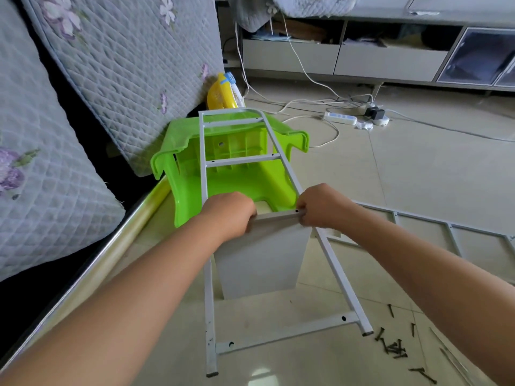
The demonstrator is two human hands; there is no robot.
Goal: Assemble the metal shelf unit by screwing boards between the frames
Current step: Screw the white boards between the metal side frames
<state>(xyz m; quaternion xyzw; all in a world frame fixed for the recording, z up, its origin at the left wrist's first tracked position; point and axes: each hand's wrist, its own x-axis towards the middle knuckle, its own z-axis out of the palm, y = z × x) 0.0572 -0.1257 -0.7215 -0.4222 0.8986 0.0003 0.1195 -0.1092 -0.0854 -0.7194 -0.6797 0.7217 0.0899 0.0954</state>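
Ahead of my fingers, a green plastic stool (192,151) lies tipped on its side on the tiled floor (418,168). Beyond it, a yellow fan (220,93) leans by a quilted floral mattress (125,59) standing far left. Farther off to the right, a white power strip (340,117) and tangled cables (306,79) sit before a low grey cabinet (390,62), where a grey blanket (306,4) hangs.

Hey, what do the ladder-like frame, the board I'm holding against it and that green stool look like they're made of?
Frame: likely painted metal tubing, white with chipped spots near its feet. Board: smooth matte white panel, possibly laminated wood; core hidden. Green stool: glossy moulded plastic, ribs visible underneath.
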